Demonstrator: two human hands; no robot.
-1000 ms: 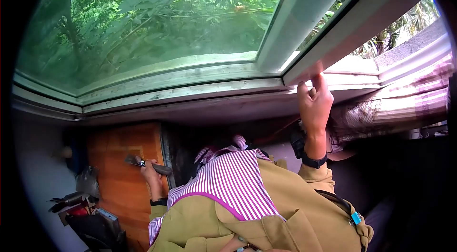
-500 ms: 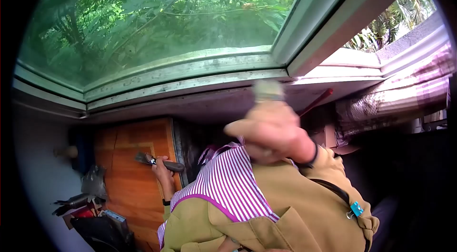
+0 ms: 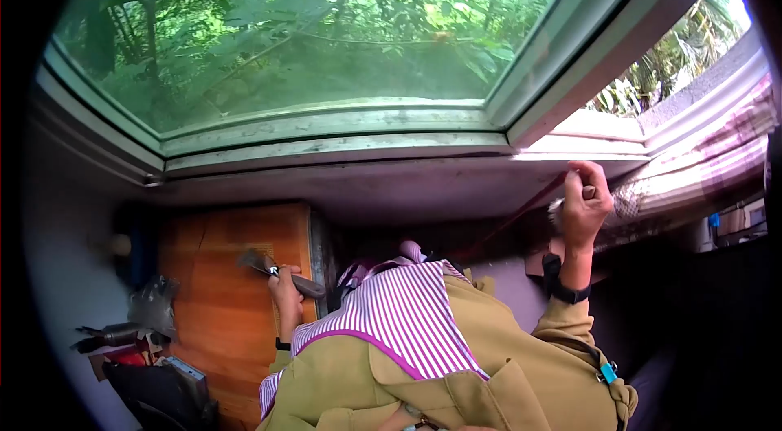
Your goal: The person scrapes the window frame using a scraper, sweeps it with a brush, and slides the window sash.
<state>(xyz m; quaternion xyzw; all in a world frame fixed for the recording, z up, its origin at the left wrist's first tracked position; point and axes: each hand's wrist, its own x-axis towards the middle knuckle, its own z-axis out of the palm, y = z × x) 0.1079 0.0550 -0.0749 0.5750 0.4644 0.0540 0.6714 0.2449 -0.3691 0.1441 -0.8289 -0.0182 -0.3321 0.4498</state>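
Observation:
My left hand (image 3: 285, 292) is closed around a putty knife (image 3: 308, 286) with a dark handle, its metal blade pointing left over the wooden tabletop (image 3: 220, 309). Up at the right, below the window sill (image 3: 391, 182), my right hand (image 3: 586, 207) is curled around a small brush (image 3: 556, 213). Only pale bristles on its left side and a bit of handle between the fingers show; the rest is hidden by the hand. Beside that hand, a thin red stick (image 3: 521, 215) leans at a slant under the sill.
A large window pane (image 3: 326, 48) fills the upper view, with an opening onto plants at right. A checked curtain (image 3: 692, 158) hangs on the right. On the table's left lie a plastic bag (image 3: 155, 306), a dark tool (image 3: 110, 337) and a black bag (image 3: 159, 390).
My right hand has swung right with the brush, from in front of the sill's middle toward the curtain, and the brush has turned. My left hand keeps its hold on the putty knife.

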